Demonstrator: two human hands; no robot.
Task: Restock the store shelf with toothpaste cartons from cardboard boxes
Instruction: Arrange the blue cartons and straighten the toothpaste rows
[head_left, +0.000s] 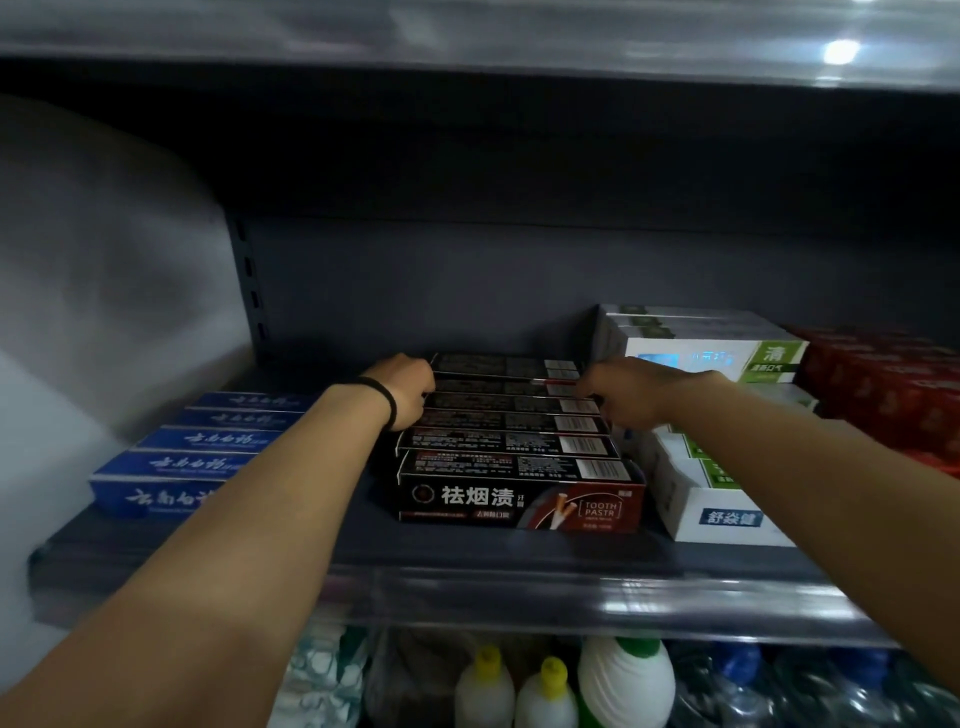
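Your left hand (408, 389) and right hand (626, 392) reach deep onto the shelf (467, 558), fingers curled over the two ends of the black toothpaste cartons (511, 447) in the back rows. These cartons lie in a row running front to back, mid-shelf. Blue cartons (208, 447) lie left, white cartons (711, 467) right, red cartons (893, 384) beyond. Bottles (545, 691) stand below.

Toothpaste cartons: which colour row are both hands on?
The black cartons in the middle row; left hand and right hand grip its ends, blue and white rows untouched.
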